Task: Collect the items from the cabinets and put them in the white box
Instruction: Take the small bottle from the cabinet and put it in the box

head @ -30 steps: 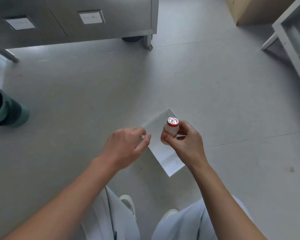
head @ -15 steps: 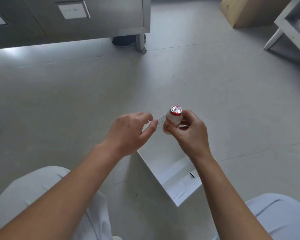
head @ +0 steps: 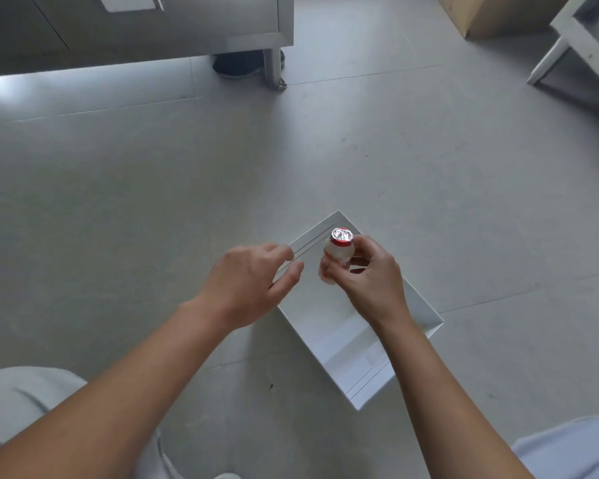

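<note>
The white box [head: 346, 344] stands open on the grey floor in the middle of the view, and I can see nothing lying inside it. My left hand [head: 253, 285] is at the box's left rim, thumb and fingers pinching the wall. My right hand [head: 367, 274] grips a small pale bottle [head: 338, 252] with a red-edged foil lid. It holds the bottle upright just above the far end of the box. The bottle's lower part is hidden by my fingers.
A steel cabinet [head: 173, 25] fills the top left, its leg [head: 274, 69] standing on the floor beside a dark shoe [head: 237, 65]. A cardboard box [head: 491, 12] and a white frame [head: 581, 43] are at the top right. My knees [head: 21, 406] flank the bottom corners.
The view has dropped lower and my knees have come into view. The box now shows its full length, and both hands stay at its far end with the bottle.
</note>
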`<act>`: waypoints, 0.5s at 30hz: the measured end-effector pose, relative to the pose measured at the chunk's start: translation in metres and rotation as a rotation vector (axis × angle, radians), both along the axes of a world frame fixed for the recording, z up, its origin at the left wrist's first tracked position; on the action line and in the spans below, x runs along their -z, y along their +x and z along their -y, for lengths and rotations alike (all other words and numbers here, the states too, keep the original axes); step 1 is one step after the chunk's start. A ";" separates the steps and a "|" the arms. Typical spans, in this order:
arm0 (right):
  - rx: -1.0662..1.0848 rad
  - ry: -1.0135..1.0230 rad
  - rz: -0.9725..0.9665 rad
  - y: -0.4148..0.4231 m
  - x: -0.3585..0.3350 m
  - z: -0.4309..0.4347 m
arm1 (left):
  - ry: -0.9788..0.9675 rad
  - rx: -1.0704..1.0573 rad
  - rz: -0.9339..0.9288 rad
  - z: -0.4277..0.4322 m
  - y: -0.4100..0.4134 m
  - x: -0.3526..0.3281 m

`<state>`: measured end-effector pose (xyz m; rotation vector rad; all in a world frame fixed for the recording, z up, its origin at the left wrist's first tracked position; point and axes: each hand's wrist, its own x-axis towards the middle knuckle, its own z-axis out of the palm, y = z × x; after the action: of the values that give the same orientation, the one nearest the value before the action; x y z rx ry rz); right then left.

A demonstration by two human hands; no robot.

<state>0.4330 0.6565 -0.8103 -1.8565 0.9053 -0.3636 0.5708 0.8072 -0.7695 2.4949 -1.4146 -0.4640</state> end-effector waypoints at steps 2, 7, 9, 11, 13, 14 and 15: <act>0.002 0.022 -0.016 0.006 0.020 -0.006 | 0.018 0.001 -0.005 -0.006 -0.002 0.007; -0.013 0.114 -0.119 0.013 0.083 -0.022 | 0.017 -0.015 -0.012 -0.024 0.002 0.015; -0.027 0.142 -0.162 0.012 0.105 -0.028 | 0.015 -0.030 -0.003 -0.029 0.003 0.015; -0.033 0.161 -0.189 0.012 0.122 -0.035 | 0.009 -0.037 0.000 -0.034 0.003 0.014; -0.028 0.178 -0.193 0.013 0.133 -0.041 | 0.007 -0.036 -0.002 -0.038 0.002 0.012; -0.026 0.186 -0.191 0.014 0.136 -0.043 | 0.009 -0.037 -0.005 -0.040 0.002 0.011; -0.030 0.193 -0.190 0.016 0.139 -0.046 | 0.011 -0.039 -0.008 -0.042 0.002 0.011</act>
<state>0.4489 0.7021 -0.9488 -1.7440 1.0028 -0.0784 0.5731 0.8492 -0.7804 2.5217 -1.3612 -0.4756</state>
